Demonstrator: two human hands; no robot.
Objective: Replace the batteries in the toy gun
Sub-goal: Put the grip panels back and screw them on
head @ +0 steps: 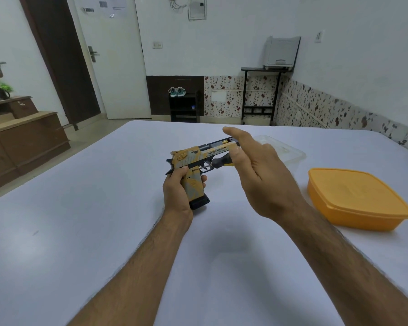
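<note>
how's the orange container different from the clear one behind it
The orange container is opaque and sits nearer the table's right edge; the clear container is see-through, farther back, and partly hidden behind the right hand. The orange one looks larger, though it is also closer. Both rest on the white table, untouched by the hands.

White walls [245,31], wooden cabinet [24,147]
</note>
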